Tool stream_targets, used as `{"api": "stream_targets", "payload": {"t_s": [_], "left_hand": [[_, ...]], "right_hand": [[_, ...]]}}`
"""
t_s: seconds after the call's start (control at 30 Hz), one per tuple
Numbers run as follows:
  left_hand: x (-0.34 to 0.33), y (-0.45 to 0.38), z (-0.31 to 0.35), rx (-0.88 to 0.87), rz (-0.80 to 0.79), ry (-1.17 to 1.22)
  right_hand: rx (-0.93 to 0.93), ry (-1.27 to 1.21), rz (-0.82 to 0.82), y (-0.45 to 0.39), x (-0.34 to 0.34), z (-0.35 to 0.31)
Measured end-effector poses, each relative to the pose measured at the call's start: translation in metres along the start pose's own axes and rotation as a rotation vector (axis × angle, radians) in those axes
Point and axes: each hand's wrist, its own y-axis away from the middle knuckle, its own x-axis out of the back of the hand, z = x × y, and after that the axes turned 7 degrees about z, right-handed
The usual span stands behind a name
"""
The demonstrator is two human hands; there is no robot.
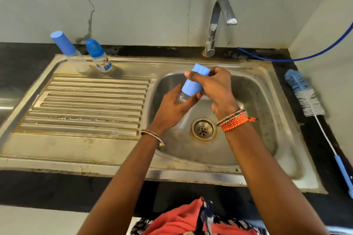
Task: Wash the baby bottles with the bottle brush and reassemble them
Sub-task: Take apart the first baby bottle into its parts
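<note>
**Mia:** Bottle (pixel 184 97) in the hands, over the sink bowl (pixel 267 120)! Which step is that?

**Ben:** I think it is the start, taking it apart. The left hand (pixel 172 109) is curled around the clear bottom part. The right hand (pixel 214 86) is wrapped around the blue cap (pixel 194 82), fingers closed on it. It looks like a pull or a twist to get the cap off.

**Mia:** What comes next?

**Ben:** My guess is the cap has to come off, then the top under it. Then one hand has to let go and reach for the bottle brush (pixel 305 95). It lies on the dark counter (pixel 313 135) to the right of the sink, well apart from the hands.

**Mia:** Is the water on?

**Ben:** No water is coming from the tap (pixel 219 21). It would need turning on.

**Mia:** What else is there?

**Ben:** Two more bottles stand at the back left, just beside each other: a tall-capped bottle (pixel 68 51) and a round-capped bottle (pixel 99 57). Both have their caps on. A blue hose (pixel 286 60) runs behind the sink. Nothing blocks the way to the brush.
</note>
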Motion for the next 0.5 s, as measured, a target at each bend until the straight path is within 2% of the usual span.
{"api": "stream_targets", "payload": {"t_s": [0.1,0.17,0.23,0.37,0.43,0.5], "left_hand": [[0.009,-0.003,0.005,0.201,-0.13,0.281],[0.018,-0.005,0.006,0.388,-0.298,0.434],[0.027,-0.004,0.006,0.507,-0.451,0.57],[0.037,0.003,0.002,0.566,-0.626,0.834],[0.04,0.005,0.0,0.55,-0.737,0.94],[0.038,0.003,-0.001,0.526,-0.847,1.067]], "right_hand": [[-0.048,-0.101,-0.207,0.003,0.008,-0.015],[-0.086,-0.17,-0.391,0.0,0.013,-0.024],[-0.035,-0.149,-0.538,-0.005,0.016,-0.029],[0.206,-0.053,-0.824,-0.017,0.016,-0.031],[0.211,-0.177,-0.977,-0.022,0.014,-0.028],[0.18,-0.285,-1.024,-0.024,0.009,-0.022]]}}
